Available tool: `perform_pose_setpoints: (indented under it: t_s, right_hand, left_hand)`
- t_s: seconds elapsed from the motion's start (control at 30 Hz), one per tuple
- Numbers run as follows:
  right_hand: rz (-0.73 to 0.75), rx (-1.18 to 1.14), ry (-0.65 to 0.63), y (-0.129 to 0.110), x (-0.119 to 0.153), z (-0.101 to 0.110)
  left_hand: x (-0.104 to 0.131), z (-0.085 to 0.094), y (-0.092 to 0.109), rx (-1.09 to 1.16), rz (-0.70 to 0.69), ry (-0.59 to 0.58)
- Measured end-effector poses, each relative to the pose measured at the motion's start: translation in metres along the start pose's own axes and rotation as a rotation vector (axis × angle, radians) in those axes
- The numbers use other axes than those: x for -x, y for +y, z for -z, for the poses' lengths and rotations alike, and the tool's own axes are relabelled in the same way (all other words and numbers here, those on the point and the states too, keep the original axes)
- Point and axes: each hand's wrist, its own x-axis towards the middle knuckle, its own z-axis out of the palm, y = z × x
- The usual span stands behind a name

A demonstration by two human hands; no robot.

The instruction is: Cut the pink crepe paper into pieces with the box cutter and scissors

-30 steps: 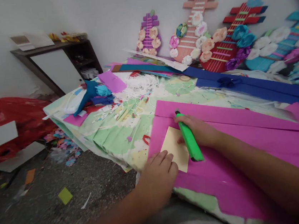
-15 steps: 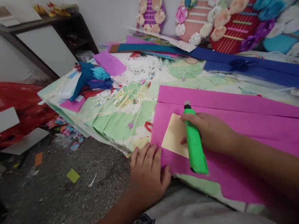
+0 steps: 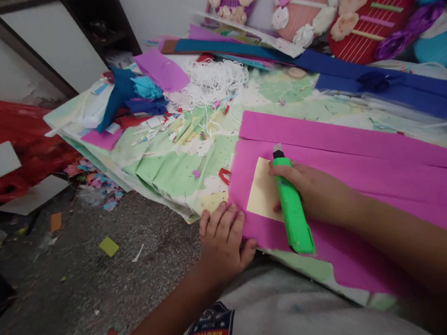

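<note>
My right hand (image 3: 315,189) is wrapped round a green cutter knife (image 3: 294,208), its short blade pointing away from me. Under the knife lies a pale yellow paper square (image 3: 259,193) on magenta sheets (image 3: 350,180), which spread to the right over the table. My left hand (image 3: 224,237) rests with its fingers laid flat on the left edge of the magenta material, by the table's near edge. The fingertips of my right hand are partly hidden behind the knife.
White string (image 3: 217,79) and paper scraps lie on the green-white tablecloth (image 3: 158,161). Blue strips (image 3: 383,82) run along the back, before decorated guitar shapes (image 3: 372,27). A red plastic bag (image 3: 14,137) and litter are on the floor at left.
The view has tilted down and shifted slightly. Both hands keep nearly the same places on the magenta material, and the knife is still in my right hand.
</note>
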Motion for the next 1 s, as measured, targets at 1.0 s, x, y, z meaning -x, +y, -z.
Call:
perform_pose_setpoints:
  t_s: [1.0]
  right_hand:
    - [0.012,0.034,-0.064,-0.007,-0.008,0.004]
  left_hand:
    - [-0.012,0.018,0.012,0.025,0.112,-0.119]
